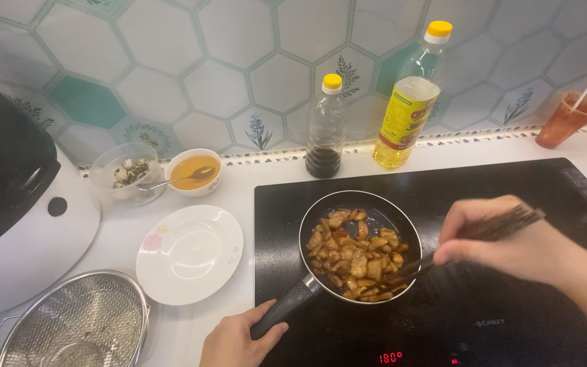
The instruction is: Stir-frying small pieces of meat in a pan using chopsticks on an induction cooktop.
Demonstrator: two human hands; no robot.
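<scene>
My left hand (242,336) is wrapped around the black handle of the frying pan (360,246) at the bottom centre of the frame, and my right hand (504,241) is closed on a pair of dark chopsticks (473,241) whose tips reach into the pan's right edge. The pan sits on the black induction hob (511,319), whose red display is lit, so I judge the heat is on.

The pan is small and piled high. A hard push with the chopsticks could flick pieces over the low rim onto the hob, and if my grip on the handle slackens, the pan may slide on the smooth glass. The sauce looks sticky and could catch if left unstirred. My right forearm also hangs over the hot surface.

The meat pieces (358,261) are brown, glossy chunks coated in dark glaze, heaped across the pan. The white plate (189,253) lies to the left on the tabletop (253,178).
</scene>
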